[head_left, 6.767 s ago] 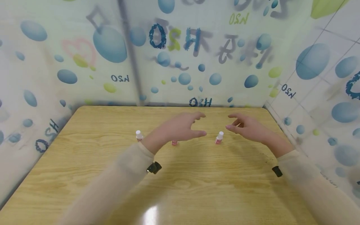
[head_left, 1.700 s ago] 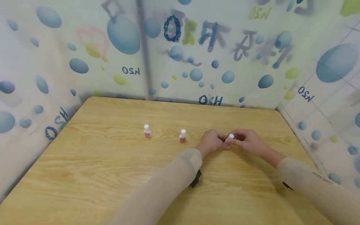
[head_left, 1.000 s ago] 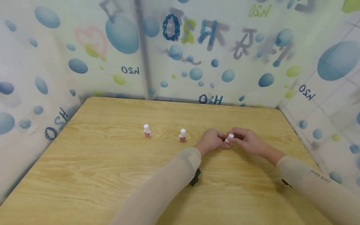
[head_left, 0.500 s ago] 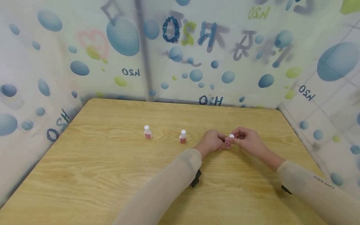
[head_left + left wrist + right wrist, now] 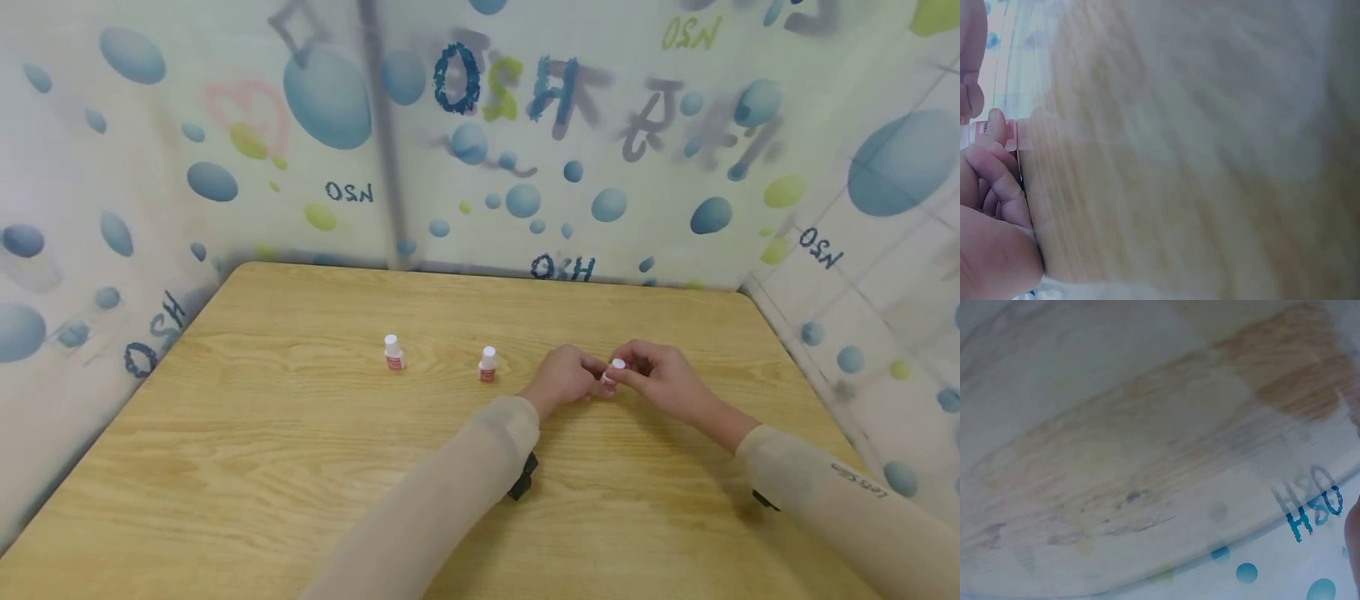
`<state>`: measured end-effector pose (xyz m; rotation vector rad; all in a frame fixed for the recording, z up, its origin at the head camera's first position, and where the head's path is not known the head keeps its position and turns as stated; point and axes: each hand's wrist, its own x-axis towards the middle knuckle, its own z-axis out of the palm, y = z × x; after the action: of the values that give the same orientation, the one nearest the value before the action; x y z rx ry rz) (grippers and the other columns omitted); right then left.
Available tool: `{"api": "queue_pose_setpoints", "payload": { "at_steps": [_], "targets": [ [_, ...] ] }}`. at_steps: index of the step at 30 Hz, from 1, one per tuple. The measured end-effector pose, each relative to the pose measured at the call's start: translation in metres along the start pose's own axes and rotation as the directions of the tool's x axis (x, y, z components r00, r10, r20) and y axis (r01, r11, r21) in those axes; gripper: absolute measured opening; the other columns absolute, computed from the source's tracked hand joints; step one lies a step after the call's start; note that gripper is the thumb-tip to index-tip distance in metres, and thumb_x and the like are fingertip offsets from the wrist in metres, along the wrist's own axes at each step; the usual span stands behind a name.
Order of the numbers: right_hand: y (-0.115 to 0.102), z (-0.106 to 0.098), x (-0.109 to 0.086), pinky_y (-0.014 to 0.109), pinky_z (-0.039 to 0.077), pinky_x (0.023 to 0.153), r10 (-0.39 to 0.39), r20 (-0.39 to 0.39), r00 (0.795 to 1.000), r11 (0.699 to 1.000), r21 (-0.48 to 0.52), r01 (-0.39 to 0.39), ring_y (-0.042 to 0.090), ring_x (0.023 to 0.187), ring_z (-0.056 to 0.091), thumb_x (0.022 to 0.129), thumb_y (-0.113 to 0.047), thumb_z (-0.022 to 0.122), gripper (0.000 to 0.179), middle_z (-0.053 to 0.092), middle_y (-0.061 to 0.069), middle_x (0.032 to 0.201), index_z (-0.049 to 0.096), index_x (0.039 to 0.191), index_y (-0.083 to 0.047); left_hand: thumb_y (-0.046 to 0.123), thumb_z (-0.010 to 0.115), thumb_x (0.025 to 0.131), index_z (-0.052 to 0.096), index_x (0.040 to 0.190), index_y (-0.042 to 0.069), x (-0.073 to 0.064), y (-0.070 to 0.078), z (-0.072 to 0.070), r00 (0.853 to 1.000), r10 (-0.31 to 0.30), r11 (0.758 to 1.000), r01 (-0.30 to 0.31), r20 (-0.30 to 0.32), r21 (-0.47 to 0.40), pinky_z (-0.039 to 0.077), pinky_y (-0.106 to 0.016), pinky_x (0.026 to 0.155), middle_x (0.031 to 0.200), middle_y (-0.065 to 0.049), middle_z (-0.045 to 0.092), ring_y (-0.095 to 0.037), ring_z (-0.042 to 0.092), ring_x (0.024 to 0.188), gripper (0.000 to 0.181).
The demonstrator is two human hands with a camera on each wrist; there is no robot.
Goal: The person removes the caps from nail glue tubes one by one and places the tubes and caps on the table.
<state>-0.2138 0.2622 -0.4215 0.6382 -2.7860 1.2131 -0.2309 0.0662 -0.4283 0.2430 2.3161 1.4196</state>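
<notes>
In the head view my left hand (image 5: 564, 379) reaches right across the table and holds the lower body of a small white bottle with a red label (image 5: 984, 128). My right hand (image 5: 663, 379) comes in from the other side, thumb and fingers pinching the bottle's white cap (image 5: 617, 364). The left wrist view shows the left fingers curled at the label, the bottle base against the tabletop. Much of the bottle is hidden behind fingers. Two similar capped bottles stand upright to the left, a middle bottle (image 5: 487, 365) and a far-left bottle (image 5: 393, 353).
A wood-grain table (image 5: 300, 467) fills the lower view. Its back edge meets a patterned curtain wall (image 5: 480, 167) with blue and green dots, which also runs along both sides. The right wrist view shows mostly blurred tabletop.
Earlier both hands hovered above the table, holding nothing; they have since come together on the right-hand bottle. Over the last second the right fingers shift slightly around the cap.
</notes>
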Motion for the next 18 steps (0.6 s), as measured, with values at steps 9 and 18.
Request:
{"api": "queue_pose_setpoints", "payload": {
  "at_steps": [9,18],
  "targets": [
    [0.005,-0.016,0.01,0.02,0.053,0.075,-0.229,0.121,0.966,0.972,-0.033,0.234,0.008,0.083,0.059,0.099,-0.002,0.071,0.016,0.072,0.006,0.098,0.077,0.11,-0.011,0.022,0.087,0.09,0.081,0.125,0.018,0.002,0.002,0.0,1.0,-0.007,1.0,0.008,-0.016,0.011,0.046,-0.02,0.06,0.101,0.003,0.079,-0.008,0.056,0.061,0.036],
    [0.0,-0.011,0.0,0.021,0.053,0.071,0.126,0.042,0.991,0.991,-0.047,-0.124,0.009,0.08,0.063,0.099,-0.024,0.078,0.027,0.074,0.006,0.094,0.073,0.118,-0.005,0.025,0.085,0.092,0.082,0.121,0.018,0.001,0.001,0.001,1.0,-0.003,0.999,0.003,-0.018,0.039,0.045,-0.02,0.064,0.098,0.002,0.079,-0.008,0.056,0.06,0.03]
  ]
}}
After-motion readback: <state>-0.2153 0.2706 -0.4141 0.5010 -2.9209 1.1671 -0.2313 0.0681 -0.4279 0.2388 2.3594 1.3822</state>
